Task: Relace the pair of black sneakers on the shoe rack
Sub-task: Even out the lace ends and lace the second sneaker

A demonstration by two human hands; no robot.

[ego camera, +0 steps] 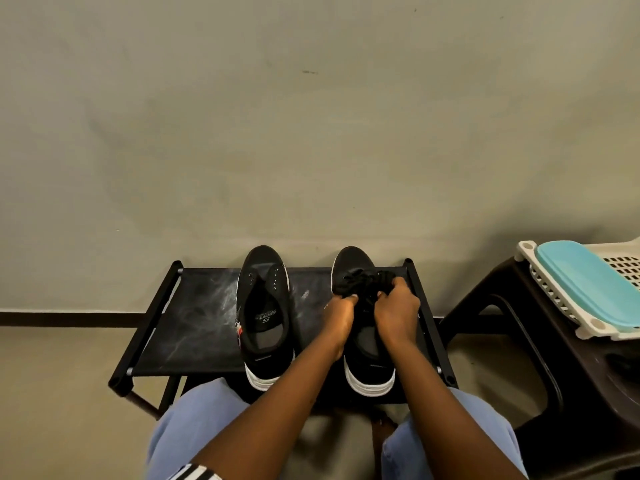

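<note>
on the dusty black shoe rack, toe to the wall, the left sneaker, black with a white sole, shows bare eyelets and its insole. just beside it stands the right sneaker, where the left hand and right hand each pinch the bunched black lace.

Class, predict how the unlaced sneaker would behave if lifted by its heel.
The unlaced sneaker probably stays stiff below, given its thick white sole. With empty eyelets, its upper likely flops open. It seems unlikely to roll: it sits flat on the rack.
</note>
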